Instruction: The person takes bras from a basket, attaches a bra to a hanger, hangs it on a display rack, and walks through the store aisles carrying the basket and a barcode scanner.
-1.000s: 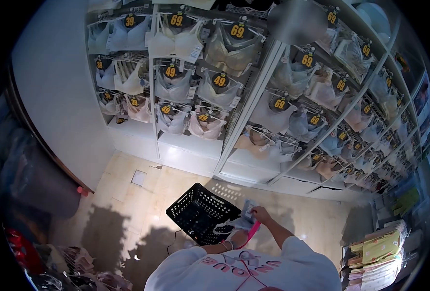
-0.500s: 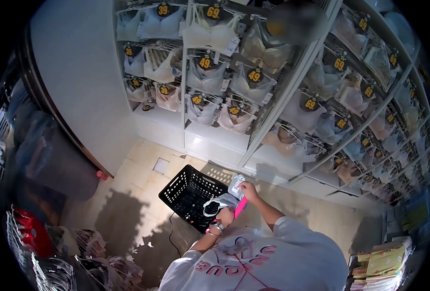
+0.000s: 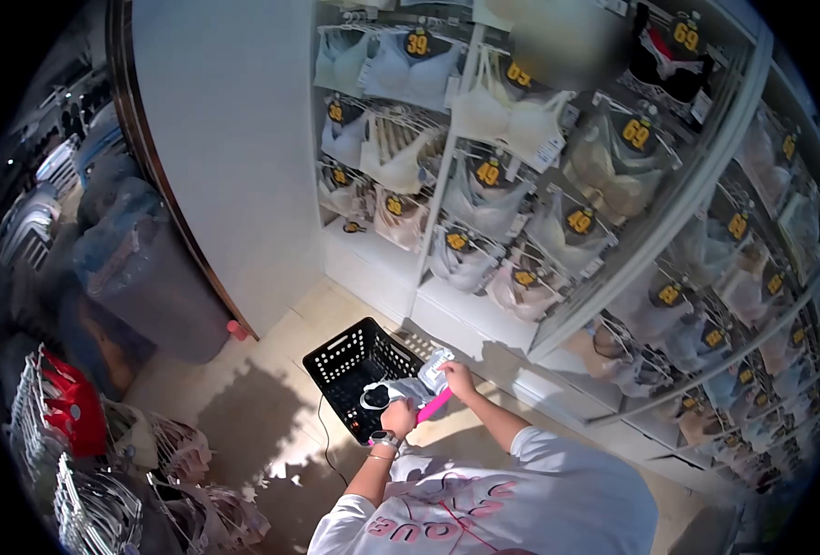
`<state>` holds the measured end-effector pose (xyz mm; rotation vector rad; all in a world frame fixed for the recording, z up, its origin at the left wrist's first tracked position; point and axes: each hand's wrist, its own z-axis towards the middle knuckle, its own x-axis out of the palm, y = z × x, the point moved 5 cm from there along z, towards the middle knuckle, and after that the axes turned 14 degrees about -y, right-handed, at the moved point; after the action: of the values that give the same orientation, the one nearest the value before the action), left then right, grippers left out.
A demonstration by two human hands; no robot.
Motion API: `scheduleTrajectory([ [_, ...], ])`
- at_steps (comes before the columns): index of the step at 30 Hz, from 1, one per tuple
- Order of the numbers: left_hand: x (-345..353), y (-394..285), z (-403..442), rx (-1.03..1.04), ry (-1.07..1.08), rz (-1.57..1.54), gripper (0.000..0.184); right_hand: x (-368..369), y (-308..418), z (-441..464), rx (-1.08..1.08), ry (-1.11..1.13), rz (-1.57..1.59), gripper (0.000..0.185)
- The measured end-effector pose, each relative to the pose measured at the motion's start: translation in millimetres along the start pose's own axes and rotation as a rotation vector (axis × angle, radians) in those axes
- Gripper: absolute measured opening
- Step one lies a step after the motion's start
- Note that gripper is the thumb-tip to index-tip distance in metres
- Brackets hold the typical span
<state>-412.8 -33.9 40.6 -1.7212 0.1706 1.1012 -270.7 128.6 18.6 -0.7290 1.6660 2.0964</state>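
A black plastic shopping basket [image 3: 337,354] with a pink handle [image 3: 434,405] stands on the floor in front of me. Bunched at its near right side is a pale garment [image 3: 408,388] with a dark patch. My left hand [image 3: 398,418], a watch on its wrist, is closed at the near end of this garment, beside the handle; its fingertips are partly hidden. My right hand [image 3: 458,379] pinches a small grey-and-white printed packet or tag [image 3: 436,367] above the basket's right rim.
Shelves of hanging bras [image 3: 512,120] with price signs line the wall ahead and to the right. A large grey bin or bag [image 3: 155,287] is at the left. Racks of hangers and a red garment [image 3: 75,407] fill the lower left. A thin cable [image 3: 329,444] runs beside the basket.
The view has swung left, so the shelves sit further right and lower. Both hands stay at the basket, with the printed piece still in my right hand.
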Motion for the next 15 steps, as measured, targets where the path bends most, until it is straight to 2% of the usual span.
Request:
scheduleTrajectory([
  [4,-20.3,20.9,47.6,-0.013,-0.081,0.049,0.039,45.2,26.9,35.9,-0.035,-0.005,0.099,0.018],
  [8,-24.4,42.5,78.4,-0.071,-0.24,0.102,0.038,85.1,42.6,70.2,-0.007,0.069,-0.031,0.018],
  [10,-24.5,48.4,84.5,-0.14,-0.327,0.139,0.038,99.2,56.4,85.5,-0.135,0.06,-0.008,0.019],
  [12,-31.7,54.9,93.1,-0.23,-0.323,0.123,0.038,113.9,55.7,93.3,-0.047,0.159,0.033,0.019],
  [15,-45.5,54.7,116.1,-0.217,-0.353,0.186,0.036,132.3,65.0,107.4,-0.105,0.088,0.053,0.019],
])
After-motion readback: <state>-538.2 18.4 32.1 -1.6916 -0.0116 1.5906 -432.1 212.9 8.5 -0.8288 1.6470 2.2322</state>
